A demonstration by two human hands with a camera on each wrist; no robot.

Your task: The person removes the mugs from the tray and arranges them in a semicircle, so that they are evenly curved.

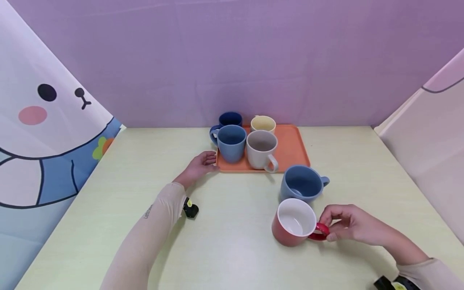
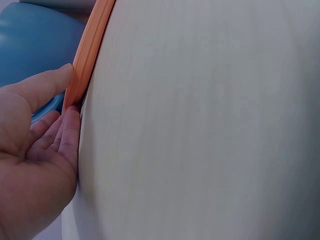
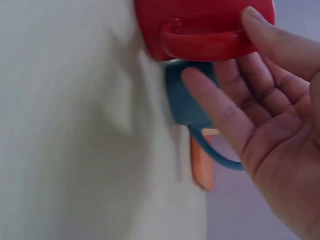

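My left hand is at the near left corner of an orange tray. In the left wrist view its thumb presses the tray's rim, with the other fingers against the corner from the opposite side. My right hand holds a red mug with a white inside, thumb and fingers at its handle. In the right wrist view the thumb lies against the red handle, while the index finger extends below it. A blue mug stands just behind the red one, its handle pointing right.
On the tray's left half stand a light blue mug, a greyish white mug and a cream mug. A dark blue mug is behind the light blue one. A purple cloth hangs behind the pale table.
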